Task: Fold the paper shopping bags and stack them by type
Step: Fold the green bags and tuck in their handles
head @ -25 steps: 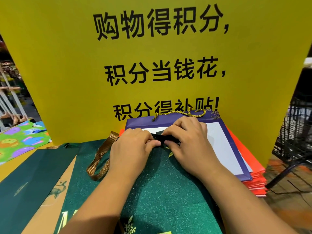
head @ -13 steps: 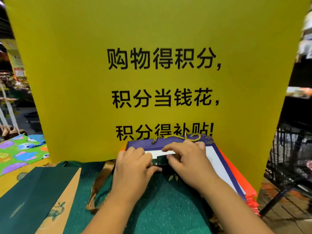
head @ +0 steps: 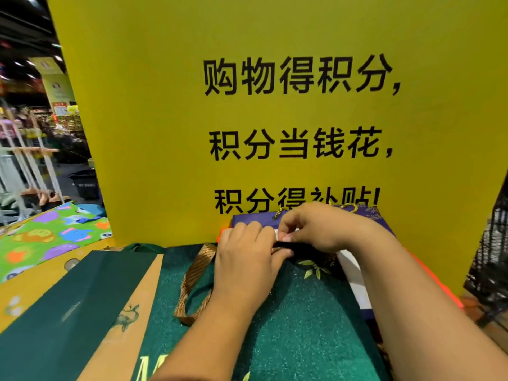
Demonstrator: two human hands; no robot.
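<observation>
the green glitter bag (head: 288,325) lies flat right before the person, between a dark green and tan bag (head: 82,312) on the left and a purple bag (head: 382,218) at the far right. we see both hands meet at its dark top edge. the left hand (head: 247,259) curls over that edge and pinches it. the right hand (head: 321,229) pinches the same edge just beside it, fingers bent. the bag's gold ribbon handle (head: 193,281) loops out flat to the left. behind everything stands a yellow sign (head: 165,133) with black characters. we also see a patterned mat (head: 49,237) far left and a black wire basket (head: 489,257) far right.
</observation>
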